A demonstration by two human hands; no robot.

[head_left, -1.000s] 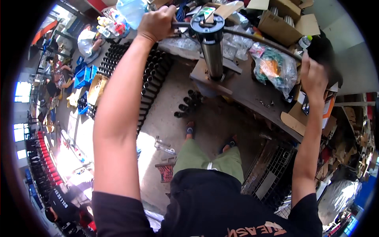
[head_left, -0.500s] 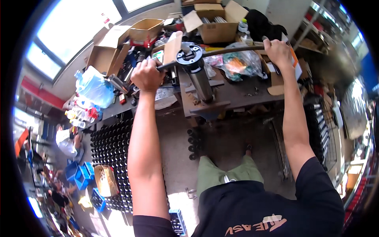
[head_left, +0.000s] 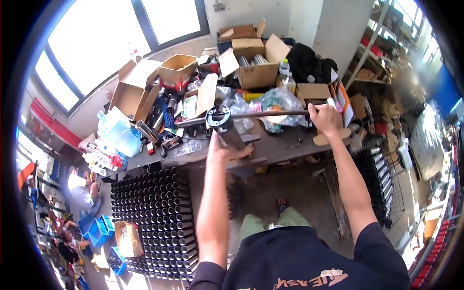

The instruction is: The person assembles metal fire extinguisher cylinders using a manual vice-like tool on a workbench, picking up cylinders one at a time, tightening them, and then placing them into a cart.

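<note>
A metal cylinder [head_left: 235, 140] with a black round end cap [head_left: 219, 117] leans up from the workbench edge. My left hand [head_left: 223, 151] cups the cylinder below the cap, its thumb stretched to the right and its fingers partly hidden along the left side. A long dark bar [head_left: 270, 114] runs across at the cap, its short end sticking out to the left. My right hand [head_left: 324, 119] is closed round the bar's far right end. How the bar joins the cap is not clear.
The workbench [head_left: 285, 152] carries open cardboard boxes [head_left: 258, 72], plastic bags [head_left: 285, 108], a large blue bottle [head_left: 117, 130] and loose parts. Rows of black tubes [head_left: 154, 212] stand on the floor at left, near blue crates [head_left: 96, 229]. Another person [head_left: 82, 191] sits at far left.
My left hand has let go of the bar's left end and moved right and down onto the cylinder. My right hand keeps the bar's other end. The view has tilted up.
</note>
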